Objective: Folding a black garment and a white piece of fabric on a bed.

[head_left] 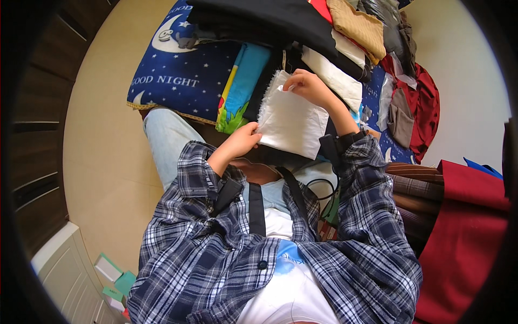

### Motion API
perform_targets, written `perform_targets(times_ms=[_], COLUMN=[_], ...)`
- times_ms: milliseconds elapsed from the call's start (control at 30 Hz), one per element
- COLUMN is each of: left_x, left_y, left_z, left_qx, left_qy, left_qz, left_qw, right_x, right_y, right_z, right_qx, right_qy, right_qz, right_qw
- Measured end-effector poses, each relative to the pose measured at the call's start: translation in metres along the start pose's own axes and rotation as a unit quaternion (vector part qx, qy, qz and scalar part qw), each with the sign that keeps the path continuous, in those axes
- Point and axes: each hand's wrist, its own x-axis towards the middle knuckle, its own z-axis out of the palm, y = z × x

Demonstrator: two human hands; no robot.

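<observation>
A folded white cloth (294, 121) with a frayed left edge lies over my lap, at the near edge of a pile of fabrics. My left hand (244, 140) pinches its lower left corner between thumb and fingers. Near the cloth's top edge, my right hand (305, 86) is closed with its fingertips on the white fabric. Just left of the cloth is a folded blue, yellow and green printed cloth (251, 73). Another folded white cloth (337, 78) lies to the right, beyond my right wrist.
Black fabric (259, 21) is heaped at the back over a dark blue moon-and-star printed blanket (172, 65). Tan cloth (356, 29) and dark red fabric (426, 108) lie at the far right. Nearer on the right are folded brown fabrics (415, 189) and a red cloth (464, 243).
</observation>
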Motion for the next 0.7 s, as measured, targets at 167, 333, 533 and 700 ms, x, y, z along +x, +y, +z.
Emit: perform_targets(times_ms=[167,333,533,700], left_x=[0.000,0.000,0.000,0.000], left_y=[-0.001,-0.001,0.001,-0.001], left_z=[0.000,-0.001,0.000,-0.001], left_qx=[0.001,0.003,0.008,0.004], left_qy=[0.003,0.002,0.000,0.002], left_qz=[-0.001,-0.005,-0.001,0.001], left_qw=[1.000,1.000,1.000,1.000], right_x=[-0.002,-0.005,-0.011,-0.011], right_y=[-0.004,-0.015,-0.005,-0.010], right_z=[0.004,0.000,0.011,0.009], right_qx=[-0.008,-0.200,-0.017,-0.057], right_qy=[0.028,0.013,-0.027,-0.007], right_qz=[0.006,0.030,0.056,0.075], right_qw=[1.000,0.979,0.998,0.996])
